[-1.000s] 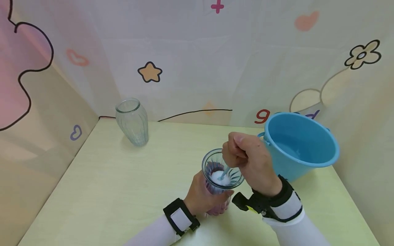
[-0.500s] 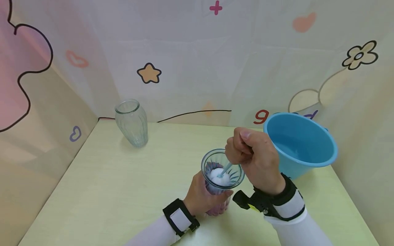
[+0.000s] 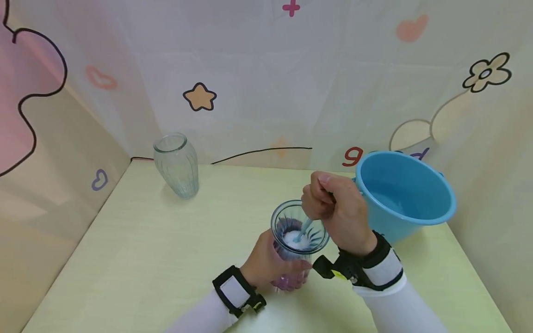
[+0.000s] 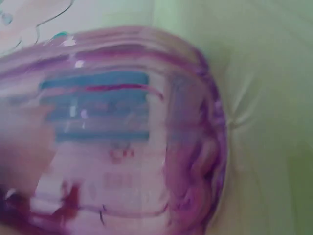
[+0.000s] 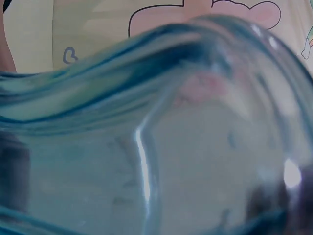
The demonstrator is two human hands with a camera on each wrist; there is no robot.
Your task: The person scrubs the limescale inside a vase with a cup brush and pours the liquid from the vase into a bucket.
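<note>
Bucket (image 3: 405, 189) is set at R, spare vase (image 3: 176, 169) at back L. Betw. them, up front, vase (image 3: 294, 255) is gripped by L hand (image 3: 270, 263). Stick (image 3: 306, 225) is clenched in R hand (image 3: 341, 210), white tip (image 3: 293, 239) inside vase. If stick's shoved hard & L grip slips, vase could be tipped.

Screened-off tabletop nook, cartoon print

Looks like a small filming corner; home, lab or office, can't tell. Pale tabletop (image 3: 145, 259) under blue bucket (image 3: 389, 226). Creased cloth backdrop (image 3: 254, 55) behind bucket, more cloth L & R of it. Prints: star (image 3: 200, 96) well L of bucket, flower (image 3: 487, 72) above & R, peach heart (image 3: 412, 28) above. Strapped-on wrist cam (image 3: 349, 266) in front of bucket = rec. setup.
</note>
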